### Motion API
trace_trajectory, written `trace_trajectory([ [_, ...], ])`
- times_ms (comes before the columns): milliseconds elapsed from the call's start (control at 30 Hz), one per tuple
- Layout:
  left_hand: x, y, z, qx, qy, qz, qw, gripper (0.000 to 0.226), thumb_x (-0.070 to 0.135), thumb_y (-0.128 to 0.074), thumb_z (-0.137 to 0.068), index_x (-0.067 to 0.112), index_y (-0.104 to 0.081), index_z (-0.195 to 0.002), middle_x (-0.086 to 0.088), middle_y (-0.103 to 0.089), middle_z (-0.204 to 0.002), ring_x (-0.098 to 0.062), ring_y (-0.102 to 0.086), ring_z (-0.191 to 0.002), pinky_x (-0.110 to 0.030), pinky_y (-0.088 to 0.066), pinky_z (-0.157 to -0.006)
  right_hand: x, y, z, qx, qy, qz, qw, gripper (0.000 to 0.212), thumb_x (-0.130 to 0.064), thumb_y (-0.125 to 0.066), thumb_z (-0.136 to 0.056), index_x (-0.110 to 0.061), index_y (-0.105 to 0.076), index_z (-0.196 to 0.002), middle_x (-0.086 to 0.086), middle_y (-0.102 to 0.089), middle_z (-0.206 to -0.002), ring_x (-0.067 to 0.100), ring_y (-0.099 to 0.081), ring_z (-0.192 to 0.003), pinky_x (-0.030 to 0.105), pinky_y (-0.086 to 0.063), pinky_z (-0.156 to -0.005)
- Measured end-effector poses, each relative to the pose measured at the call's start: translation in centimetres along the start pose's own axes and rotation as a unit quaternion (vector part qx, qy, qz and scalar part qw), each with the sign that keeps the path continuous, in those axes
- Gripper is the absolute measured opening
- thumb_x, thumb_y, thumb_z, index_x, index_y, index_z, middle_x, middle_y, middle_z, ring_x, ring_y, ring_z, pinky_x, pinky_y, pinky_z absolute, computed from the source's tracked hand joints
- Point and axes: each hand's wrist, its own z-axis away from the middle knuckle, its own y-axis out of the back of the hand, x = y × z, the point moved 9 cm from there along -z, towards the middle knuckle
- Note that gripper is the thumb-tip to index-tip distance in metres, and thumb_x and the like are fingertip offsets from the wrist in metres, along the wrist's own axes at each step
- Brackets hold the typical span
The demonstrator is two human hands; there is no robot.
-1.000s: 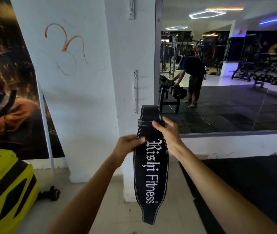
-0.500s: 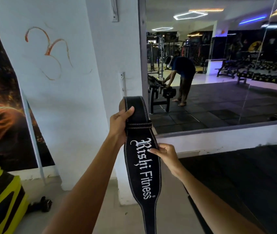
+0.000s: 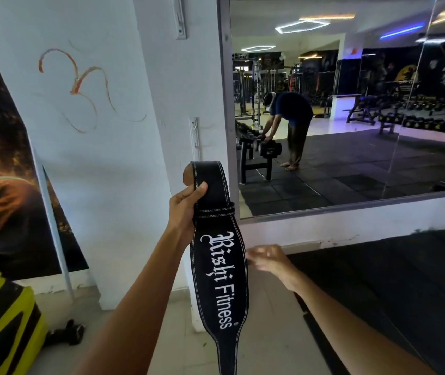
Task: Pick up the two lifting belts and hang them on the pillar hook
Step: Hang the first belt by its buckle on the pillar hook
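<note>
A black lifting belt (image 3: 220,277) with white stitching and white lettering hangs upright in front of the white pillar (image 3: 186,98). My left hand (image 3: 186,209) is shut on its folded upper end, thumb on the front. My right hand (image 3: 267,259) is beside the belt's right edge at mid-height, blurred, fingers loose, not gripping it. A white metal hook strip (image 3: 194,139) is fixed to the pillar just above the belt's top; another strip (image 3: 180,17) sits higher up. Only one belt is in view.
A large wall mirror (image 3: 351,104) to the right reflects a person bent over a dumbbell rack. A dark poster (image 3: 4,171) covers the left wall. A yellow-black object (image 3: 2,320) and a small dumbbell (image 3: 67,332) lie on the floor at lower left.
My left hand took over the belt's top and raised it toward the lower hook strip. My right hand let go and dropped to the belt's right side.
</note>
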Motion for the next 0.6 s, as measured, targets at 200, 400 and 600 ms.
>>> trace_trajectory([
  [200, -1.3, -0.8, 1.3, -0.057, -0.010, -0.062, 0.996, 0.013, 0.009, -0.058, -0.088, 0.001, -0.069, -0.088, -0.004, -0.075, -0.072, -0.017, -0.070, -0.064, -0.023, -0.055, -0.059, -10.2, -0.1, -5.3, 0.054, -0.001, -0.233, 0.971, 0.060, -0.050, -0.040, -0.090, 0.000, -0.055, -0.119, 0.013, -0.063, -0.108, 0.027, -0.059, -0.102, 0.037, -0.047, -0.090],
  [400, -2.1, 0.4, 1.2, -0.008, 0.008, -0.133, 0.991, 0.026, 0.025, -0.059, -0.089, 0.002, -0.071, -0.093, -0.007, -0.074, -0.081, -0.020, -0.071, -0.072, -0.022, -0.056, -0.060, -11.5, -1.1, -5.0, 0.049, 0.017, -0.202, 0.978, 0.028, -0.022, -0.052, -0.090, -0.003, -0.060, -0.110, 0.005, -0.065, -0.093, 0.017, -0.061, -0.086, 0.029, -0.051, -0.075],
  [600, 1.1, -0.6, -0.3, 0.000, -0.033, -0.151, 0.988, 0.025, 0.024, -0.059, -0.089, 0.005, -0.068, -0.102, -0.013, -0.070, -0.091, -0.024, -0.067, -0.080, -0.029, -0.057, -0.067, -12.6, -1.3, -4.3, 0.062, 0.054, -0.192, 0.978, 0.049, -0.045, -0.050, -0.087, -0.011, -0.058, -0.121, 0.012, -0.065, -0.119, 0.026, -0.061, -0.110, 0.040, -0.046, -0.098],
])
